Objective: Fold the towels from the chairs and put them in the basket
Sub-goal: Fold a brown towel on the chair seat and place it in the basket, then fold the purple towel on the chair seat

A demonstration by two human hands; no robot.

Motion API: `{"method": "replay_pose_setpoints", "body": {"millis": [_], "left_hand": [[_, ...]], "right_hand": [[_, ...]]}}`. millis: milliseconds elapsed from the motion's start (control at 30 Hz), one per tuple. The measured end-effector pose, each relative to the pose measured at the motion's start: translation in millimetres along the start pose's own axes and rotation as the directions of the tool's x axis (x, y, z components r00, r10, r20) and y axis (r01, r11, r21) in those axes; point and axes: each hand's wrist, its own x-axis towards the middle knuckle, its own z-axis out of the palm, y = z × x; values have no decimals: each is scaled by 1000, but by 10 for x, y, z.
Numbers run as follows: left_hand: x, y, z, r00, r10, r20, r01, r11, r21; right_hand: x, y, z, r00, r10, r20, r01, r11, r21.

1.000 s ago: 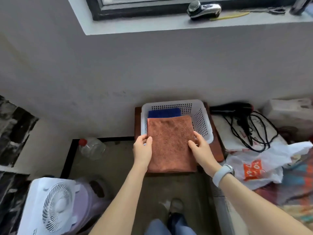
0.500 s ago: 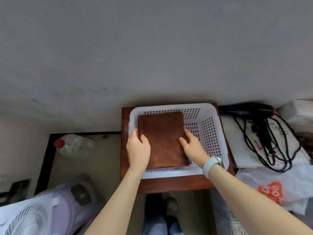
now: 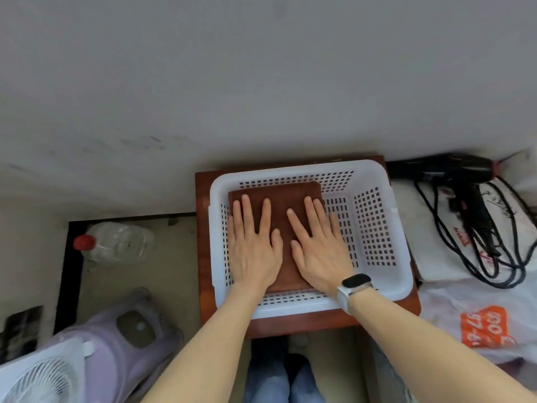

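A folded brown towel (image 3: 286,199) lies flat in the left part of the white perforated basket (image 3: 374,228), which stands on a reddish wooden stool (image 3: 203,257) against the wall. My left hand (image 3: 252,245) rests palm down on the towel's left half, fingers spread. My right hand (image 3: 319,242), with a white-strapped watch on the wrist, lies palm down on the right half. Neither hand grips the towel. Whatever lies under the brown towel is hidden.
A black hair dryer (image 3: 453,173) with a tangled cord lies right of the basket, above a white and orange plastic bag (image 3: 482,324). A clear bottle with a red cap (image 3: 116,242) lies on the floor at left. A white fan (image 3: 43,376) stands bottom left.
The brown towel went from above the basket's front rim down into the basket, covering the blue towel. Both hands moved from its side edges onto its top, flat.
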Motion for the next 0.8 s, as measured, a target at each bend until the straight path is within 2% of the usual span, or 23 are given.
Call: {"method": "replay_pose_setpoints", "body": {"millis": [167,367,467,600,667,800], "left_hand": [[30,4,31,999,4,31,-5,1000,25],[55,13,-264,985,47,165,-72,986,148],[1,54,-619,990,53,130,-69,990,120],[-359,13,-1191,998,-55,-7,54,997,-58],[-654,-59,-1463,986,-144,-84,129,979,-160],[-1418,-322,-1840,921,-367,-131,325,909,-261]], "right_hand": [[47,29,39,999,-2,51,-1,998,59],[-1,-5,-271,991,-55,122,43,994,99],[-72,-62,-583,993,-61,99,45,986,161],[-233,-294,-1063,992,-115,58,97,963,252],[-364,-513,-1268,977,-199,73,172,946,276],[-748,-1155,-1500,907,-406,110,358,883,305]]}}
